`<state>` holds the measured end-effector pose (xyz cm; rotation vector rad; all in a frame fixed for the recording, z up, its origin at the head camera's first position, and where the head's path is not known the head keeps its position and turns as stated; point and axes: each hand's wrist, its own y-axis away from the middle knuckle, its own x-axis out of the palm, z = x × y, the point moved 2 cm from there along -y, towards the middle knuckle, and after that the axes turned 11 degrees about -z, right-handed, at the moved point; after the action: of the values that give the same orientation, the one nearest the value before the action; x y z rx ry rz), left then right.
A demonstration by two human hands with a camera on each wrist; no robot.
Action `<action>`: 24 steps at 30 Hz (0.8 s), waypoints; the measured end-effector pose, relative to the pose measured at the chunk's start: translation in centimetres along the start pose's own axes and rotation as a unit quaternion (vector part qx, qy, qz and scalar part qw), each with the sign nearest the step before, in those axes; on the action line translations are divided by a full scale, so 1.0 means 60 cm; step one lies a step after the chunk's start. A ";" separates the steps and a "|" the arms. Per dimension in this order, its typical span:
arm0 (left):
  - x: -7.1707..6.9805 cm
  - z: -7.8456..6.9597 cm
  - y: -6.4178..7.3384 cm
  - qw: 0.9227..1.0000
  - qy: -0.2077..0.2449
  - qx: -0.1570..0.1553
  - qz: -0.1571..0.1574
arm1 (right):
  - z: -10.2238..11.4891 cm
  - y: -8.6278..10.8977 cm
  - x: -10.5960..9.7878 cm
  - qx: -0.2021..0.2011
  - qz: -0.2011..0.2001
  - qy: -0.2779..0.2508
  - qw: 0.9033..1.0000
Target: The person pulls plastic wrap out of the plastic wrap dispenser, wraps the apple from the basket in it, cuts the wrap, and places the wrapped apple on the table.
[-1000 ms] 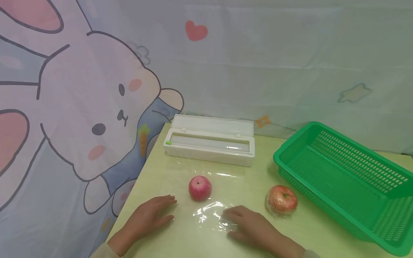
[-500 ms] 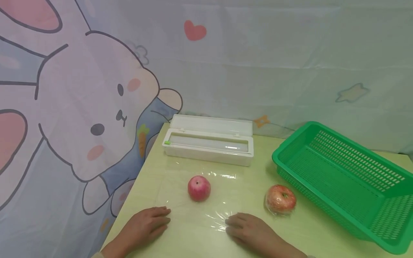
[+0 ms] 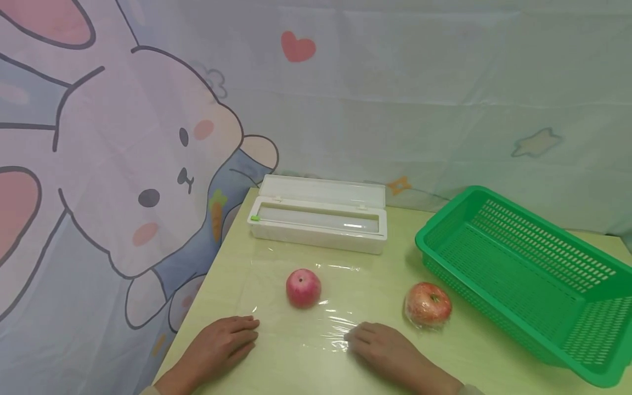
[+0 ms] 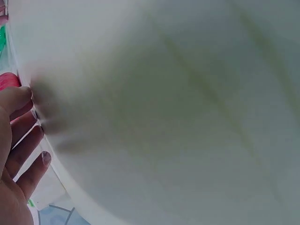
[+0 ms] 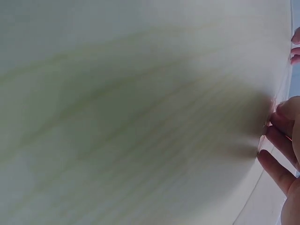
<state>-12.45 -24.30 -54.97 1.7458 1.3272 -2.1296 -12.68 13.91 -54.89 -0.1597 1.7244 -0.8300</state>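
A pinkish-red apple sits on a thin sheet of clear cling film spread over the table. My left hand lies at the film's left side, fingertips down on the surface and fingers together. On the other side, my right hand touches the film near its front right part, where shiny wrinkles run out from the fingertips. In the left wrist view, the left fingers are spread and fairly straight, fingertips at the surface. The right wrist view shows the right fingers slightly bent, touching down likewise.
Behind the apple stands a white cling film dispenser, its lid raised and a green slider at its left end. A film-wrapped apple rests beside a green plastic basket at the right. A rabbit-print curtain hangs behind the table.
Both hands have come down flatter onto the table, the left one moving slightly nearer and to the left. Wrinkles in the film have shifted toward the right hand. The apple stays put.
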 end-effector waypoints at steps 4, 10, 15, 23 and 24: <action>0.003 0.001 -0.003 1.000 -0.003 0.009 -0.008 | 0.000 -0.001 0.000 0.004 0.000 -0.005 1.000; 0.007 0.005 -0.002 0.999 -0.005 0.024 -0.020 | 0.001 -0.003 0.004 0.010 -0.027 -0.033 0.999; 0.007 0.006 -0.008 0.999 -0.007 0.024 -0.029 | -0.001 -0.004 0.005 0.021 -0.034 -0.039 0.998; 0.001 0.013 -0.021 0.999 -0.002 0.017 -0.050 | -0.007 -0.004 0.007 0.047 -0.035 -0.052 0.997; 0.001 0.013 -0.023 0.999 -0.002 0.018 -0.051 | -0.008 -0.004 0.008 0.044 -0.037 -0.050 0.997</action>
<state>-13.82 -23.94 -54.26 1.7202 1.4150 -2.2218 -13.33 13.69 -55.06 -0.2030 1.5931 -0.9344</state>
